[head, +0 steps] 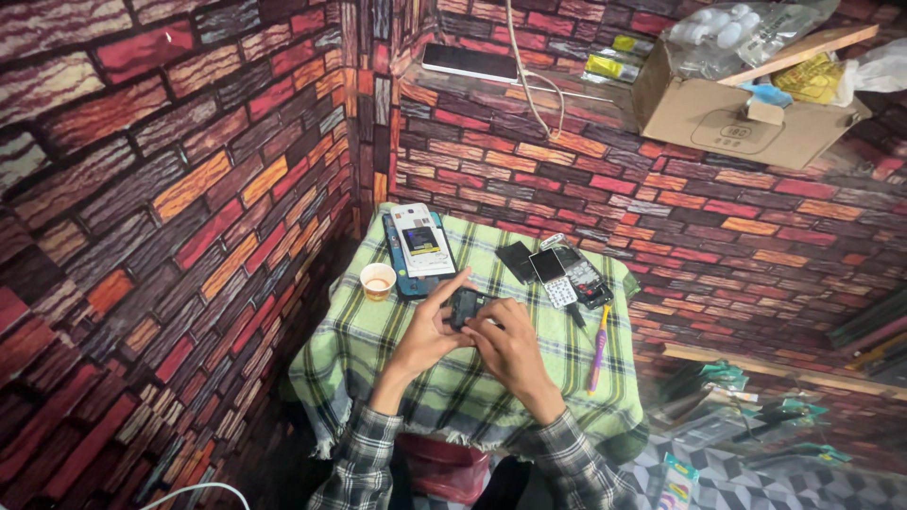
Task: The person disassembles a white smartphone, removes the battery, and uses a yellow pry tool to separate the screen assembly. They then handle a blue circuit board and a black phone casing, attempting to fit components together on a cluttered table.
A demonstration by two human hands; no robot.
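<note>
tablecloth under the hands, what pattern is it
Green and white plaid tablecloth, with frayed edges, seen in the head view.

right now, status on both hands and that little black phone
Left hand and right hand both gripping small black phone over green checked cloth. Paper cup close left. Nothing blocking.

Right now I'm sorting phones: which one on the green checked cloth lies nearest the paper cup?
The blue-edged phone with its back off, beside the small paper cup; the opened keypad phones lie farther right.
</note>
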